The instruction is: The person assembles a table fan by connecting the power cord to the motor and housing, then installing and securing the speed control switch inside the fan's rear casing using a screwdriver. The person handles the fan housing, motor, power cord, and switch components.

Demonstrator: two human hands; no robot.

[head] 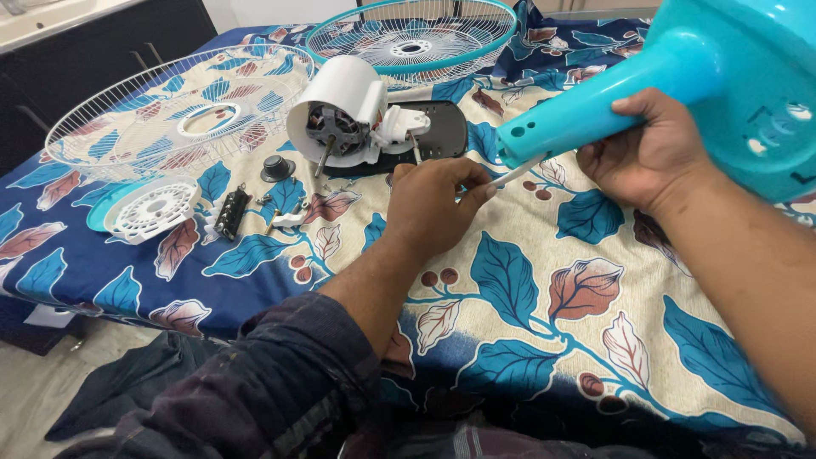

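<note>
The white cable (518, 172) emerged from the open lower end of the turquoise fan neck (595, 106) and ran down and to the left, toward your left hand (433, 204). Your left hand was closed on the free end of that cable in a fingertip pinch, just below and to the left of the neck's mouth. The neck's long axis ran from upper right down to lower left, in line with the cable. Your right hand (650, 153) was wrapped around the neck from beneath, gripping it just behind the mouth, with the turquoise base (756, 93) raised at the upper right. The left hand was therefore the nearer one to the cable end. Beyond the hands, on the floral bedsheet (544, 340), lay the white motor housing (340, 115) on a black plate (442, 127), with two wire fan guards (170, 110) behind and to the left.
</note>
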